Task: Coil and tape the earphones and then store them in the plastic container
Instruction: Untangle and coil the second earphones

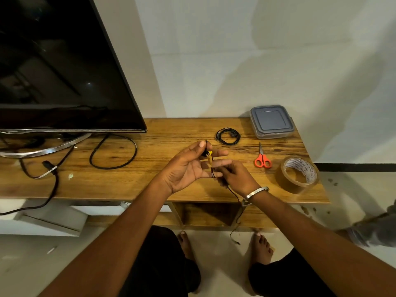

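Step in hand: coiling, judged from the cord looped round the left fingers with a long tail yet to be wound.
Earphones in hand [209, 156]: a thin dark cord with yellow-and-black buds, held above the bench [150, 146] between the two hands; its loose end hangs down past the bench edge towards the floor.
Left hand [188, 168]: palm up, fingers spread straight as a former, thumb pinning the bud end against the forefinger.
Right hand [235, 176]: fingers curled, pinching the cord just beside the left fingertips.
Second earphones [227, 136]: already coiled, lying on the bench near the plastic container [271, 122], whose lid is on.
Tape roll [299, 174] and scissors [262, 157]: on the bench to the right, untouched.
Handling: the cord looks light, limp and springy, likely to uncoil if released; best pinched across all the loops at one point, not pulled by the buds, whose joints seem delicate.
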